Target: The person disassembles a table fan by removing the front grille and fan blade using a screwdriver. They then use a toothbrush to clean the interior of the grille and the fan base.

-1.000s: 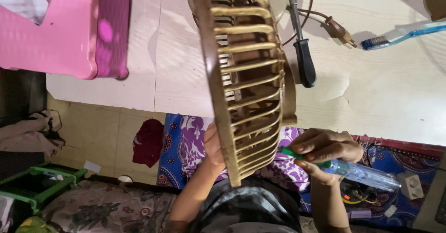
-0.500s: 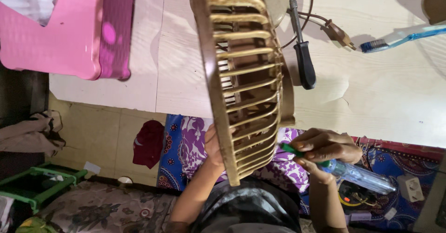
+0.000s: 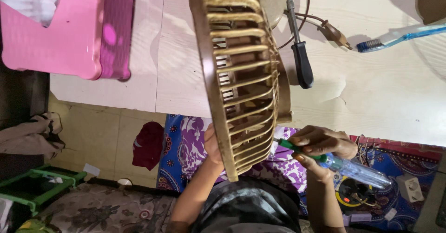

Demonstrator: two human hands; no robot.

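step: screwdriver work at fan grille (image 3: 241, 89) | left hand (image 3: 212, 145) fingers grip grille rim | right hand (image 3: 320, 142) fingers closed round screwdriver (image 3: 334, 161), tip at grille | next: likely needs tip seated squarely

A pale wood-grain table (image 3: 371, 103) spans the area beyond the fingers, lit brightly with hard shadows. A pink plastic basket (image 3: 51, 33) stands on its far left part. Below the table edge lies a beige tiled floor (image 3: 93, 135) with a dark red cloth (image 3: 147, 145) and a purple-blue patterned mat (image 3: 183, 149). A green frame (image 3: 42, 186) sits at the lower left.
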